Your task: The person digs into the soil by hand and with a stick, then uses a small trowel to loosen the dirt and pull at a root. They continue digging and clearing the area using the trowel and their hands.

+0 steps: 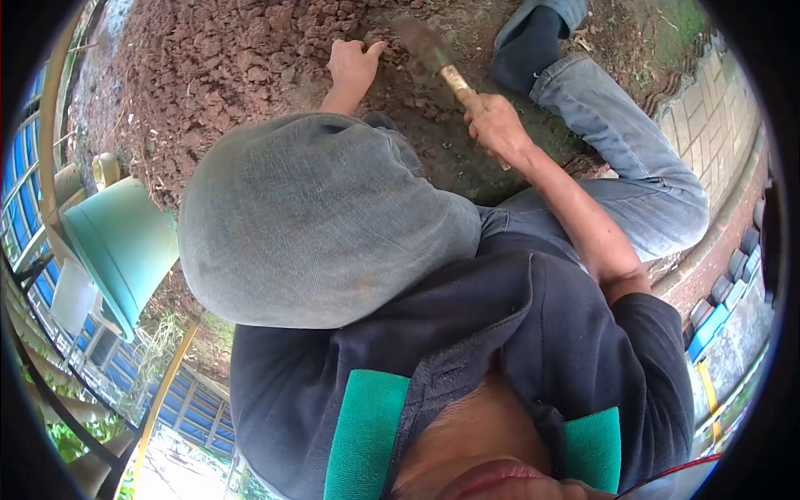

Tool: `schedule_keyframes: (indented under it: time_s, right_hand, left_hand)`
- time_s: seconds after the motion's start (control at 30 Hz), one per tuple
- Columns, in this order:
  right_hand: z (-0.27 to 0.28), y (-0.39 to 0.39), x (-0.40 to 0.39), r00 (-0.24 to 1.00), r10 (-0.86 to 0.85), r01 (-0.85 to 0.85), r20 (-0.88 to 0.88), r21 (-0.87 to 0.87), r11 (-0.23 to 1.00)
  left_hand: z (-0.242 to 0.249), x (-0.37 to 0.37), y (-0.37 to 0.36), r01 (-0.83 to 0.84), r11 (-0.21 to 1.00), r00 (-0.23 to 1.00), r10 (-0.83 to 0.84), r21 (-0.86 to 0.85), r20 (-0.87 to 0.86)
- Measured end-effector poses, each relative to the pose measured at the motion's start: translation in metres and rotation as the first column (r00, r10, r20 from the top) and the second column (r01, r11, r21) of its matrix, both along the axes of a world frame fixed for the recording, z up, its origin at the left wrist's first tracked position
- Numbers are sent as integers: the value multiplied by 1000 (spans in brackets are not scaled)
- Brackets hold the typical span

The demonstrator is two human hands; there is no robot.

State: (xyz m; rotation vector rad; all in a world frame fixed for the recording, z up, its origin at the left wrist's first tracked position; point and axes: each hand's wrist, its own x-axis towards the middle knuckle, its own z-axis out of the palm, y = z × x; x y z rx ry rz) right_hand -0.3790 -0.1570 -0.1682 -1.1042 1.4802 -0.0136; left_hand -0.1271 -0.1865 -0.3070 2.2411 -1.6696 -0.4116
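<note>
My left hand (pixel 354 68) is at the top centre, low over the loose reddish-brown soil (pixel 242 62), its thumb held apart from the other fingers and nothing visible in it. Further right, my right hand (pixel 498 127) is closed around the light wooden handle (pixel 455 81) of a tool. The tool's broad, dirt-coloured blade (pixel 419 43) points up and left, above the soil and to the right of my left hand. Part of the left forearm is hidden behind my bent, grey-clad knee (pixel 308 217).
My other jeans leg (pixel 621 125) is bent on the right, with a dark-socked foot (pixel 527 57) near the blade. A pale green bucket (pixel 121 250) stands at the left. Paving bricks (pixel 704 125) border the soil on the right, and a blue slatted fence (pixel 187 408) is at lower left.
</note>
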Motion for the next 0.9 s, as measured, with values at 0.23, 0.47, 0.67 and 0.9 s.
schedule_keyframes:
  time_s: [0.23, 0.47, 0.67, 0.9]
  right_hand:
    - [23, -17, -11, 976, 181, -219, -123, -545, 809]
    - [-44, 6, -10, 801, 423, -599, -424, -574, 558]
    - [-28, -25, -12, 916, 378, -397, -137, -448, 801]
    - [5, -2, -9, 862, 417, -461, -288, -787, 410]
  left_hand:
    - [21, -29, 17, 18, 967, 997, -36, -255, -69]
    - [29, -77, 62, 102, 994, 933, -108, -36, -343]
    - [35, -67, 70, 92, 993, 939, -64, 67, -338]
    - [29, -65, 73, 65, 995, 928, -33, 74, -370]
